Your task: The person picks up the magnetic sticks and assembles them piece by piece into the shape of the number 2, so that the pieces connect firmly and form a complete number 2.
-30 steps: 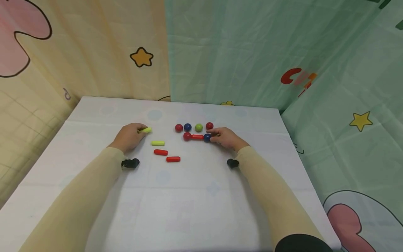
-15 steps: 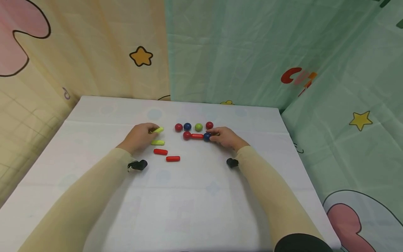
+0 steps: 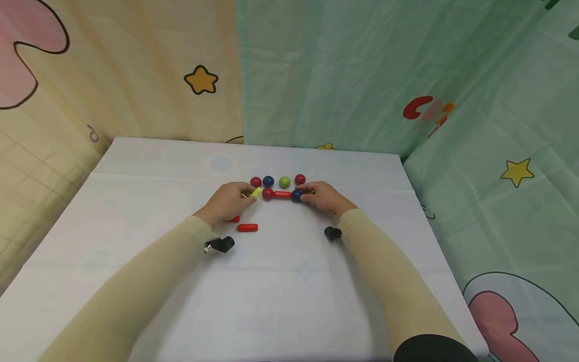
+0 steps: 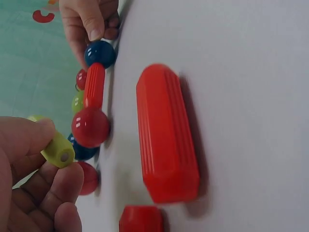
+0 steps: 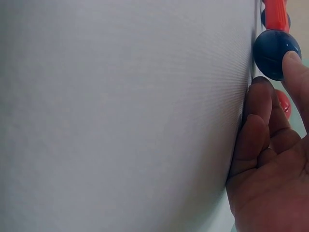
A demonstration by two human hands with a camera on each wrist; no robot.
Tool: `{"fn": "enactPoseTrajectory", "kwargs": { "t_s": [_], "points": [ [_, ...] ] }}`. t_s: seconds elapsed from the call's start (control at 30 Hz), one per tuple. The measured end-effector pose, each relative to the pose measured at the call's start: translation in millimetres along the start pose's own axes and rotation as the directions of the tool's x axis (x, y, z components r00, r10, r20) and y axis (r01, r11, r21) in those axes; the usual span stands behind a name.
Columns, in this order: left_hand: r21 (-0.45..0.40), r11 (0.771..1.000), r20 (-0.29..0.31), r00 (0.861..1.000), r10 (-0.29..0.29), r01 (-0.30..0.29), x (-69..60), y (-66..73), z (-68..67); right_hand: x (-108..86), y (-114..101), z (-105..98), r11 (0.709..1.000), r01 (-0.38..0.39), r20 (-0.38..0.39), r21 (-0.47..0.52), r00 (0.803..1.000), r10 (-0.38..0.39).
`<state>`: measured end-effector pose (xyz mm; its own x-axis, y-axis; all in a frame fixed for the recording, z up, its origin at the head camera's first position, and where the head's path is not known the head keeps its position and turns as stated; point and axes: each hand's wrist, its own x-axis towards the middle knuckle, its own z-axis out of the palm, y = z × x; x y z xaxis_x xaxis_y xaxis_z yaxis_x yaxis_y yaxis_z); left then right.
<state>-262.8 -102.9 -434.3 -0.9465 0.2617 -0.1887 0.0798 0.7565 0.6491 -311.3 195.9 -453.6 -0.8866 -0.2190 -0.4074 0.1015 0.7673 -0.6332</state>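
Observation:
My left hand (image 3: pixel 228 202) pinches a yellow-green rod (image 4: pixel 59 149) between thumb and fingers; a small round grey spot shows on its end. The rod is just left of a joined piece lying on the table: a red ball (image 3: pixel 267 194), a red rod (image 3: pixel 282 195) and a blue ball (image 3: pixel 296 196) in line. At the piece's right end, my right hand (image 3: pixel 324 197) holds the blue ball, its thumb (image 5: pixel 293 65) pressed on it. Whether the yellow-green rod touches the red ball is hard to tell; a small gap seems to show in the left wrist view.
Behind the joined piece lie a loose red ball (image 3: pixel 255 182), a blue ball (image 3: pixel 268 181), a green ball (image 3: pixel 284 182) and another red ball (image 3: pixel 300 179). A red rod (image 3: pixel 247 228) and a partly covered red rod (image 3: pixel 233 219) lie by the left forearm on the white table (image 3: pixel 289 301).
My left hand has moved right with the yellow-green rod, up to the joined piece's red end. It now covers the second yellow-green rod in the head view. The right hand stays in place.

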Motion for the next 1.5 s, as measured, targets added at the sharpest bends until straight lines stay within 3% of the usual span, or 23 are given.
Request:
{"fn": "enactPoseTrajectory", "kwargs": {
  "t_s": [0.27, 0.57, 0.8, 1.0, 1.5],
  "points": [
    [-0.037, 0.999, 0.026, 1.000, 0.015, -0.014, 7.4, 22.4, 20.7, 2.2, 1.5, -0.3, 1.000, 0.005, -0.003, -0.007, 1.000, -0.005],
    [-0.094, 0.995, 0.038, 0.999, 0.031, -0.027, 11.3, 38.2, 40.3, 0.2, 1.8, -0.1, 1.000, 0.025, -0.002, 0.007, 1.000, -0.025],
    [-0.164, 0.986, 0.037, 0.999, 0.017, -0.011, 14.7, 42.9, 53.7, -0.5, 2.2, 0.1, 0.998, 0.055, -0.002, 0.012, 0.998, -0.055],
    [-0.238, 0.970, 0.081, 0.996, -0.027, 0.045, 15.9, 42.8, 63.3, 0.8, 2.3, 0.5, 0.998, 0.065, -0.004, -0.013, 0.998, -0.065],
    [-0.268, 0.959, 0.082, 0.994, -0.077, 0.096, 20.7, 55.7, 79.2, 2.5, 3.8, 0.2, 0.998, 0.065, -0.007, 0.002, 0.998, -0.065]
  ]
}}
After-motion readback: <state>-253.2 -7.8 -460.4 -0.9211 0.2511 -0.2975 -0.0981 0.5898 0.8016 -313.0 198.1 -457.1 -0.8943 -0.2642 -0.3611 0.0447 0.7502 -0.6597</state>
